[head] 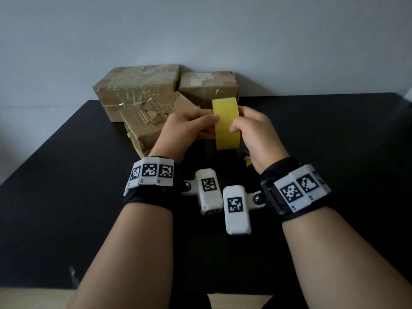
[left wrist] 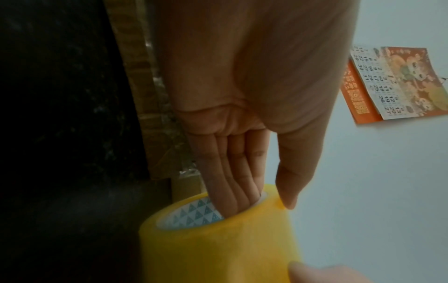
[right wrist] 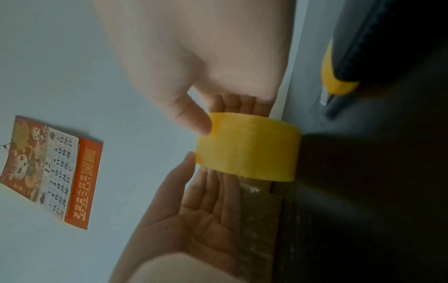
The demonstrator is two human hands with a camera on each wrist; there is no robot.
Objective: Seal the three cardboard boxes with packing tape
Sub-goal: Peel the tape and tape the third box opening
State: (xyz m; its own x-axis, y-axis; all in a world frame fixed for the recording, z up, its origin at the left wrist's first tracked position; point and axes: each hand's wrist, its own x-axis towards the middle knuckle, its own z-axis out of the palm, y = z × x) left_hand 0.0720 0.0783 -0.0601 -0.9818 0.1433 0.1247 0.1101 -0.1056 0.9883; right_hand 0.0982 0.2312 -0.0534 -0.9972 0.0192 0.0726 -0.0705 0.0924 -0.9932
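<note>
A yellow roll of packing tape (head: 226, 123) is held upright above the black table, between both hands. My left hand (head: 207, 127) grips it with fingers (left wrist: 232, 183) pushed into the core and the thumb on the outer face of the roll (left wrist: 218, 243). From the other side my right hand (head: 239, 121) pinches the roll (right wrist: 247, 149), thumb (right wrist: 191, 118) on the outer face and fingers behind it. Three worn cardboard boxes stand beyond the hands: a large one (head: 138, 90) at back left, one (head: 207, 85) at back right, and a smaller one (head: 145, 126) in front.
A yellow and black utility knife (right wrist: 339, 76) lies on the black table (head: 66, 197) under my right wrist; a bit of the knife (head: 248, 163) shows in the head view. The boxes stand against a pale wall, where a calendar (right wrist: 55, 168) hangs.
</note>
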